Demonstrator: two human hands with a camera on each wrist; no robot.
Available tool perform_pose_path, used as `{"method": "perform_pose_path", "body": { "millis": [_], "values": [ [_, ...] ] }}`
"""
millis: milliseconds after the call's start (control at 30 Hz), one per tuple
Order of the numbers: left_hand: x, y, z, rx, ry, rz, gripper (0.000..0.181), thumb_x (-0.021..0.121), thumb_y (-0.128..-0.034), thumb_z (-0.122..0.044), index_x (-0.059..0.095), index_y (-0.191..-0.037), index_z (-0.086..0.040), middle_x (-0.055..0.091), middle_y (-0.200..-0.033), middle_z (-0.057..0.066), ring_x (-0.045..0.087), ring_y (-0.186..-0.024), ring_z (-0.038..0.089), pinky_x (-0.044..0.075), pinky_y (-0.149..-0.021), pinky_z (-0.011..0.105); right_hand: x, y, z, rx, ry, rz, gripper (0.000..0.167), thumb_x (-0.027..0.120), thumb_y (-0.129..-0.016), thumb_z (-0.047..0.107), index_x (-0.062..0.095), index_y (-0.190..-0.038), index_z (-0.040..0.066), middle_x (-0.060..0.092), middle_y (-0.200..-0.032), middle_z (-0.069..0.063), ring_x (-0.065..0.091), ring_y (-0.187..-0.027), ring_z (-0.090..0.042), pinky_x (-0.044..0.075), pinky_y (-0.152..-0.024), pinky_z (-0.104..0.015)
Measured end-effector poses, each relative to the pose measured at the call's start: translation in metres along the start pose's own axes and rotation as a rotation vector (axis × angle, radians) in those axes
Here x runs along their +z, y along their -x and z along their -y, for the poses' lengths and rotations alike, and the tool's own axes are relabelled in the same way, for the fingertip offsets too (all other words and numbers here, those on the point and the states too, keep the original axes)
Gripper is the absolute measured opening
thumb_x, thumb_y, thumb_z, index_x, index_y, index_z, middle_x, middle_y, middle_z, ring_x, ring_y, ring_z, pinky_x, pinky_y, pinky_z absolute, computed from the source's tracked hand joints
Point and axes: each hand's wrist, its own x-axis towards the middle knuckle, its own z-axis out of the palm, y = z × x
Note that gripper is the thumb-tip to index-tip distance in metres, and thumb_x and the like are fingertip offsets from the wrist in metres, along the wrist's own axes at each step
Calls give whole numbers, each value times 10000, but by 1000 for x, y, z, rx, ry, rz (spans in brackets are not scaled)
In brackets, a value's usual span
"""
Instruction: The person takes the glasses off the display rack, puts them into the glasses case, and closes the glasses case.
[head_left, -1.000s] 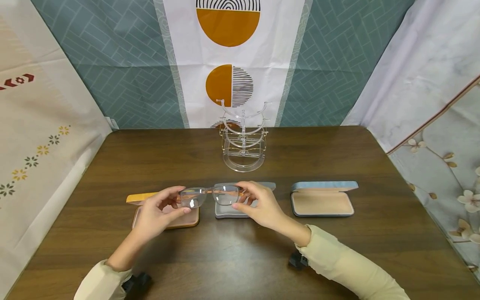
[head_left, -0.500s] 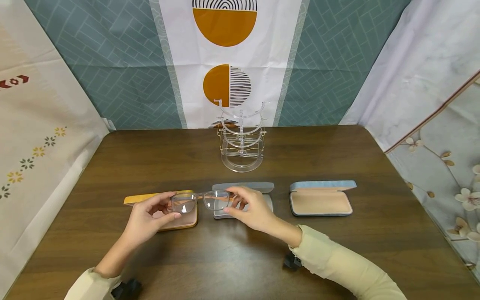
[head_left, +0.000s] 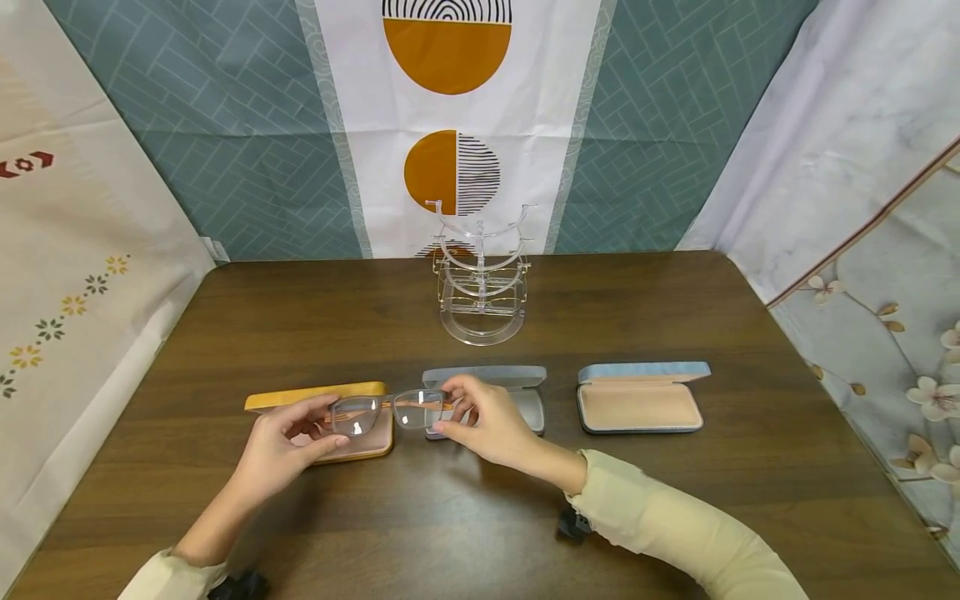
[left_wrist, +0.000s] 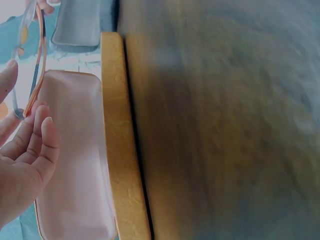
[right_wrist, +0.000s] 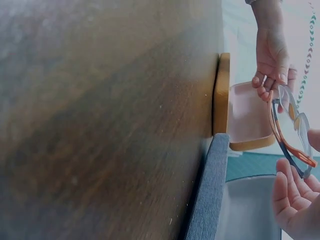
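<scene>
By the left hand [head_left: 281, 446], over an open yellow case [head_left: 366, 388], one end of the folded glasses [head_left: 387, 401] is pinched; the other, by the right hand [head_left: 487, 423], over an open grey case [head_left: 531, 407]; farther right, an open blue case [head_left: 640, 407] is seen. Positioning seems in hand; level lowering would be called for

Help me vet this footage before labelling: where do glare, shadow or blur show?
Head view: a pale sheen on the near middle of the tabletop, small white glints in the lenses of the glasses; left wrist view: the tabletop smeared and soft, the yellow case clearer; right wrist view: a darker area with a soft slanting edge on the tabletop, probably shadow.
</scene>
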Motion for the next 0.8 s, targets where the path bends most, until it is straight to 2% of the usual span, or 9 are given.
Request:
{"method": "perform_pose_path", "body": {
  "millis": [267, 500, 800],
  "values": [
    [-6, 4, 5, -17, -22, 24, 504, 786, -610, 79, 612, -1082, 54, 619, -779, 62, 558, -662, 64, 466, -588, 147, 9, -5, -3, 18, 50, 20, 381, 734, -763, 135, 527, -1057, 9, 626, -930, -84, 611, -699, -135, 469, -561, -193],
    [-10, 8, 8, -56, -41, 28, 486, 787, -612, 72, 616, -1065, 34, 613, -777, 86, 550, -654, 60, 463, -570, 150, 14, -8, 1, 28, 44, 41, 359, 724, -773, 144, 532, -1049, 15, 621, -945, -70, 595, -688, -110, 442, -548, -168],
    [-16, 14, 12, -66, -34, 35, 505, 778, -622, 84, 608, -1094, 30, 609, -806, 80, 559, -682, 69, 466, -591, 147, 21, -12, 2, 43, 74, 82, 356, 724, -779, 157, 534, -1044, 14, 617, -947, -64, 597, -715, -107, 449, -600, -162]
  ]
}}
